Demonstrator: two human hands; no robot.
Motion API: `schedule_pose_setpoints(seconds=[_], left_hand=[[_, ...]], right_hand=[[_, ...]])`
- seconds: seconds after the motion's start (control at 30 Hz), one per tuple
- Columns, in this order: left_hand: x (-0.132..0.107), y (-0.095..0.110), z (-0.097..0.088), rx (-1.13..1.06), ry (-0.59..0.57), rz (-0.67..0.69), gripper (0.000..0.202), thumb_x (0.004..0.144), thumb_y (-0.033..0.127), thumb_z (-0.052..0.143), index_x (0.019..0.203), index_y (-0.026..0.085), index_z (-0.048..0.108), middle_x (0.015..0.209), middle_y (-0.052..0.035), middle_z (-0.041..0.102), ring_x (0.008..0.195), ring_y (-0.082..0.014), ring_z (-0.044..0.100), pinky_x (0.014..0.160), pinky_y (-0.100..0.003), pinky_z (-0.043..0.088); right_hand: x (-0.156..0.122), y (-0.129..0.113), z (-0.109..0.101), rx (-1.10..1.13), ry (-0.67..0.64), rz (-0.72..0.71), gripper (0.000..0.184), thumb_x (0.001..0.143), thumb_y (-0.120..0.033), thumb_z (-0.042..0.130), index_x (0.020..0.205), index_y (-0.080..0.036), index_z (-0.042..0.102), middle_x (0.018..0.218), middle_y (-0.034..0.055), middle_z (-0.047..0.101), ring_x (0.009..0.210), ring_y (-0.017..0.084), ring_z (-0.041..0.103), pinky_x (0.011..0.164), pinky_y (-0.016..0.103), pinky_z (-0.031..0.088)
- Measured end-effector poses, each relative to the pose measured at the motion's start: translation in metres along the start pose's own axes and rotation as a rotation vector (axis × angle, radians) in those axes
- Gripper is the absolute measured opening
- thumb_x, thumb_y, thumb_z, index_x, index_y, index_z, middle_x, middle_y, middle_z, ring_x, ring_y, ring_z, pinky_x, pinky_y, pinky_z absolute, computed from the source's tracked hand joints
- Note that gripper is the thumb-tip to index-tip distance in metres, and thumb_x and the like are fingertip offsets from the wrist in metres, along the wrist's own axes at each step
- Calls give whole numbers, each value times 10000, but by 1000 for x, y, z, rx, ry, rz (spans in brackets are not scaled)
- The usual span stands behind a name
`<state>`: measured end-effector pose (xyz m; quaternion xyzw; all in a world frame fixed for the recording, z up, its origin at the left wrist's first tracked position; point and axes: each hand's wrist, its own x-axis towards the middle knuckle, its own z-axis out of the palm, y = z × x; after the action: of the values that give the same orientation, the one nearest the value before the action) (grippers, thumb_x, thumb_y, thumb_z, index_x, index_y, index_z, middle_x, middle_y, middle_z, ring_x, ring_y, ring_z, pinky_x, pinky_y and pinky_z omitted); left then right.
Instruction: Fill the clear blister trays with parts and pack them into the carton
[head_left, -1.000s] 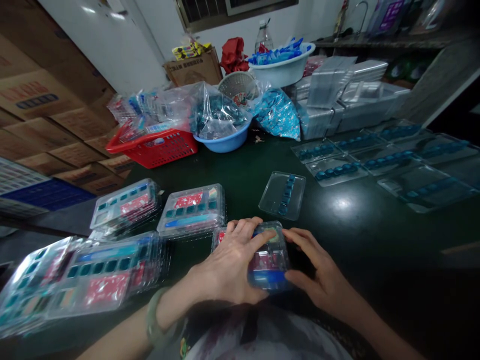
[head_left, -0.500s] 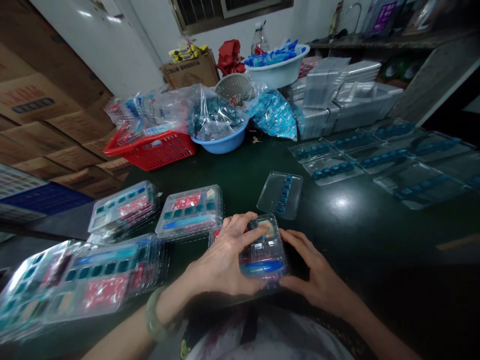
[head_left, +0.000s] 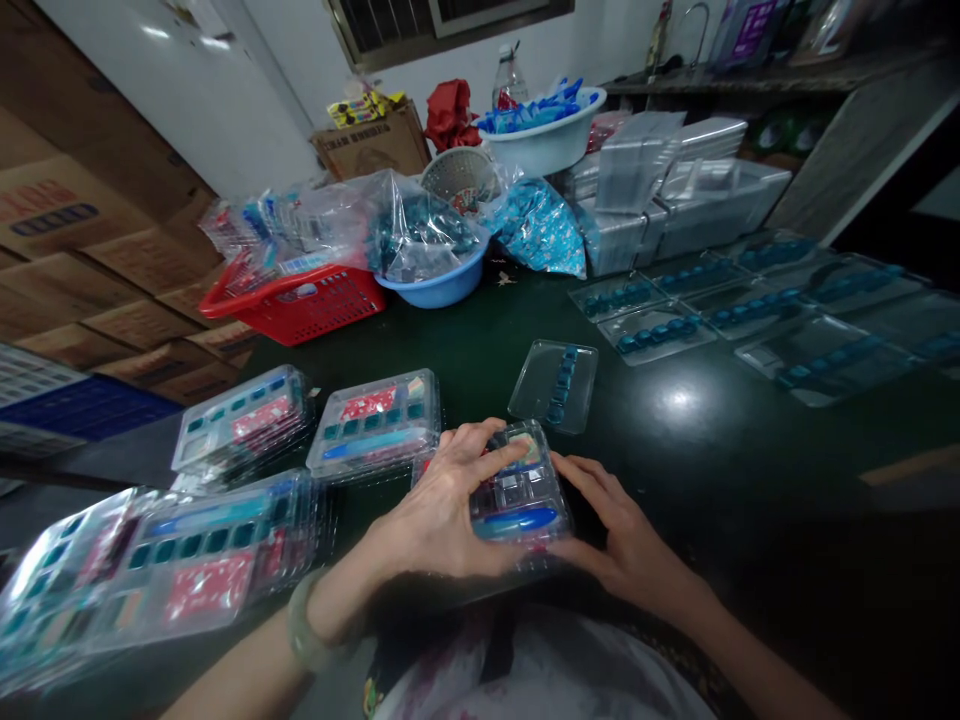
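A clear plastic blister tray point(head_left: 517, 490) lies on the table close to my body, with a blue pen-like piece, small square wells and a patterned piece inside. Across its left part spreads my left hand point(head_left: 450, 500), gripping it with the thumb at the near edge and a finger reaching over the patterned piece. My right hand point(head_left: 626, 530) holds the right side, fingers along the far right edge and thumb at the near corner. Just beyond lies a clear lid point(head_left: 536, 385) with a row of teal wells. Part of the tray is hidden under my left hand.
Stacked filled packs point(head_left: 240, 420) and another pack point(head_left: 375, 425) lie to the left, with more packs point(head_left: 195, 560) nearer. A red basket point(head_left: 300, 305), a blue basin point(head_left: 439, 290) and clear boxes point(head_left: 637, 170) stand behind. Several clear lids point(head_left: 660, 340) cover the right back.
My right hand has closed in on the tray, its thumb now against the near corner. My left hand keeps its place on the tray. The view has shifted slightly.
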<state>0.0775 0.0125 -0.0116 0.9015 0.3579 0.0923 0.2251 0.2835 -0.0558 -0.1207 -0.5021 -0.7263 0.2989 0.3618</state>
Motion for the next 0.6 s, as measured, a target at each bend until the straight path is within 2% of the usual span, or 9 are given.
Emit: schedule_pose_setpoints(seconds=[0.37, 0.6], left_hand=[[0, 3, -7, -15, -20, -76, 830, 592, 486, 709, 1312, 193, 418, 1360, -177, 353, 1238, -369, 336, 994, -583, 277], [0, -8, -24, -205, 116, 5, 755, 610, 351, 741, 1290, 211, 445, 1359, -118, 411, 1268, -316, 344, 1056, -490, 262]], right_hand=[[-2, 5, 6, -79, 90, -69, 587, 837, -378, 529, 1368, -227, 329, 1272, 110, 463, 1159, 262, 436, 956, 447, 405], [-2, -1, 2, -88, 71, -47, 587, 843, -360, 522, 1376, -230, 312, 1260, 103, 469, 1136, 243, 450, 947, 419, 415]])
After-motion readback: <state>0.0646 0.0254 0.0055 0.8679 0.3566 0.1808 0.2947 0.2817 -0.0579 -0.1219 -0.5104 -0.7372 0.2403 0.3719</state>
